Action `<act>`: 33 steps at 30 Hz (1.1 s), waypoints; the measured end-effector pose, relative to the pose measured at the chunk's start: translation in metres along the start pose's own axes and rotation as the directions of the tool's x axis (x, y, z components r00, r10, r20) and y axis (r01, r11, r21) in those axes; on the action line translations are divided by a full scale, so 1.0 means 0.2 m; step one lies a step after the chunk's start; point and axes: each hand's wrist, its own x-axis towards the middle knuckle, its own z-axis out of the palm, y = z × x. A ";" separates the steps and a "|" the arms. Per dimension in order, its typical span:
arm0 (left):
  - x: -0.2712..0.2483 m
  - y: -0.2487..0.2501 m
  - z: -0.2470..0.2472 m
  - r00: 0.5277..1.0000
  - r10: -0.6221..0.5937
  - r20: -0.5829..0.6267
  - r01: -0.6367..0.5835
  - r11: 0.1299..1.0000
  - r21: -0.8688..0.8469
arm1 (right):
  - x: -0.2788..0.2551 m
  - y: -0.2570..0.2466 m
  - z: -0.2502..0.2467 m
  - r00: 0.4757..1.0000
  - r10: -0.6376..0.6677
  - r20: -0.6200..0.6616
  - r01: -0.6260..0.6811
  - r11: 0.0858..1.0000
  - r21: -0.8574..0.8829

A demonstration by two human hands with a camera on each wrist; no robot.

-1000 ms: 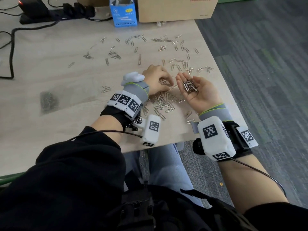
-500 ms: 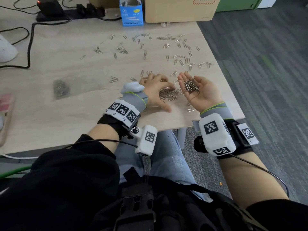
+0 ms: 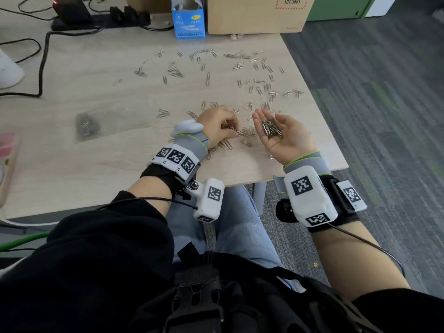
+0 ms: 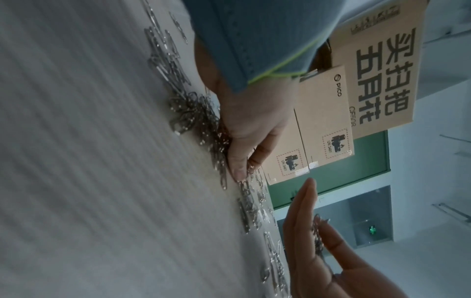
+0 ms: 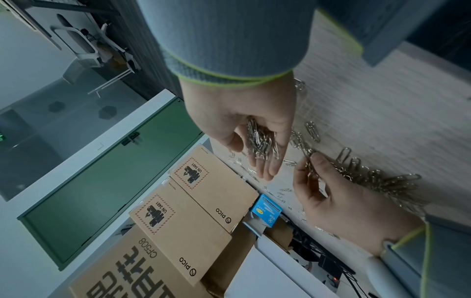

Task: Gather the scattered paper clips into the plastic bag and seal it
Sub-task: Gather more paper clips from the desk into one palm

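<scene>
Across the wooden counter [image 3: 96,164] paper clips [image 3: 242,80] lie scattered toward twelve o'clock, some pinched by the left hand [image 3: 217,127], more cupped loosely in the right hand [image 3: 286,138] (tilting risks spills), plastic bag [image 3: 89,124] at nine o'clock.

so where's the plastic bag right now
In the head view the plastic bag lies flat on the table, left of the left hand, with some paper clips already inside.

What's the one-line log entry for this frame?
left hand: pinching paper clips | right hand: cupping clips | plastic bag: untouched
</scene>
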 end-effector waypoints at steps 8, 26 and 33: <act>0.03 -0.04 -0.07 0.997 -0.066 -0.025 0.058 0.971 -0.231 | 0.04 0.02 0.01 0.999 0.020 -0.026 -0.020 1.000 -0.004; 0.16 0.15 -0.17 0.986 0.141 0.089 -0.120 0.971 -0.207 | 0.21 0.13 0.17 0.986 0.160 0.038 -0.153 0.977 -0.148; 0.14 0.12 -0.24 0.988 0.138 -0.070 -0.153 0.941 -0.303 | 0.21 0.12 0.19 0.987 0.163 0.003 -0.163 0.986 -0.016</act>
